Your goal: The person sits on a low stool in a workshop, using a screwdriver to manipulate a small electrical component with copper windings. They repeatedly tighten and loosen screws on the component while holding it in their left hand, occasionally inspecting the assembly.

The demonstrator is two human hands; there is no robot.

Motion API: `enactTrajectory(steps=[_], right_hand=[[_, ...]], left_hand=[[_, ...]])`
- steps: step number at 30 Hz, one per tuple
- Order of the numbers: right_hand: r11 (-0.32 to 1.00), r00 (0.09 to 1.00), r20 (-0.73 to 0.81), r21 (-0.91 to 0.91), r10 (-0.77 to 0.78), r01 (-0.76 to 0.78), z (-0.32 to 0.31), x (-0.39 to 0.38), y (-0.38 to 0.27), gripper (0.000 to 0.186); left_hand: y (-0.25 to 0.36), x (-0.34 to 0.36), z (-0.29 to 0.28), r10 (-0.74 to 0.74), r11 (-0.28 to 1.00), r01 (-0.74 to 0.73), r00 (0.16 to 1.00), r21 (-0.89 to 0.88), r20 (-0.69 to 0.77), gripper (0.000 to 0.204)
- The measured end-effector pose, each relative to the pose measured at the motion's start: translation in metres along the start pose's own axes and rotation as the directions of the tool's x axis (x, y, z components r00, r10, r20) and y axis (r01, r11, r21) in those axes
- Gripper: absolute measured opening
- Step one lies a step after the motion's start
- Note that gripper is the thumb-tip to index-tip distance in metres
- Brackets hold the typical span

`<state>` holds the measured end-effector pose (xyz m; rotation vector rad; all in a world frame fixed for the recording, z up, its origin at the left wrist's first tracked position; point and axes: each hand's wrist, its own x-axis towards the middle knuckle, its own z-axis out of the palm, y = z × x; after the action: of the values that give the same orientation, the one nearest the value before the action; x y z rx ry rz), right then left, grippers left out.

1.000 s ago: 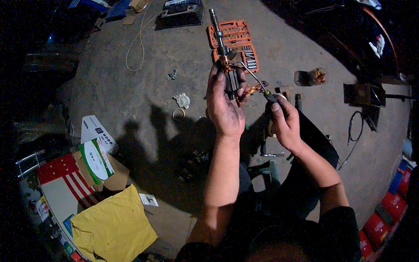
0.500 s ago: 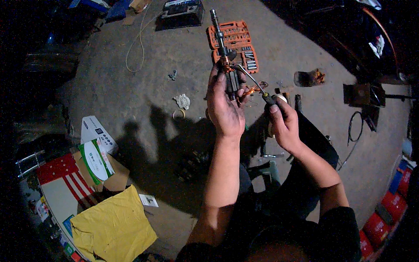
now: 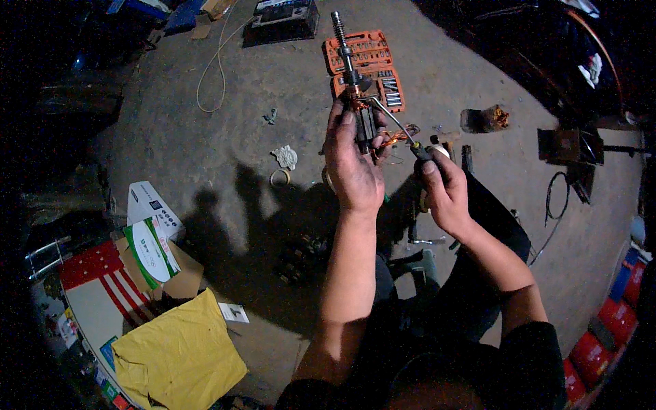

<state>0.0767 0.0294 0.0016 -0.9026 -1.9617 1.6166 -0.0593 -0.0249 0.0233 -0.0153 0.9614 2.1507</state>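
Observation:
My left hand [image 3: 354, 160] is closed around a motor armature [image 3: 367, 127], a dark ribbed core with copper windings and a long steel shaft with a coil spring at its far end. The shaft points up and away from me. In my right hand [image 3: 445, 191] is a hook tool [image 3: 396, 121] with a dark handle and a thin metal rod bent at the tip. That bent tip meets the armature at the copper windings just beyond my left fingers; exact contact is too small to tell. Loose copper wire [image 3: 403, 137] lies beyond, between the two hands.
An orange socket set case [image 3: 377, 34] lies unfolded behind the armature. A black battery [image 3: 281, 26] stands at the far left of it. A yellow cloth [image 3: 179, 352], a green-white package [image 3: 152, 249] and a white box [image 3: 140, 198] are at left. Red boxes [image 3: 591, 355] line the right edge.
The armature and the hook tool have shifted only very slightly. Both hands keep their hold, and the bent tip stays at the windings.

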Motion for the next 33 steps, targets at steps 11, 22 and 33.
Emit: enactTrajectory(steps=[11, 22, 33], right_hand=[[1.0, 1.0, -0.014, -0.02, -0.017, 0.017, 0.0, -0.004, 0.002, 0.024], [0.993, 0.997, -0.001, -0.091, -0.072, 0.072, -0.003, -0.001, 0.0, 0.021], [0.999, 0.997, 0.075, -0.034, -0.013, 0.016, -0.008, 0.0, -0.009, 0.025]], left_hand=[[-0.006, -0.003, 0.008, 0.033, 0.994, -0.021, 0.993, 0.11, -0.115, 0.035], [-0.013, 0.002, 0.0, 0.308, 0.85, -0.284, 0.951, 0.443, 0.018, 0.036], [-0.01, 0.0, 0.006, 0.412, 0.727, -0.469, 0.882, 0.501, 0.228, 0.037]])
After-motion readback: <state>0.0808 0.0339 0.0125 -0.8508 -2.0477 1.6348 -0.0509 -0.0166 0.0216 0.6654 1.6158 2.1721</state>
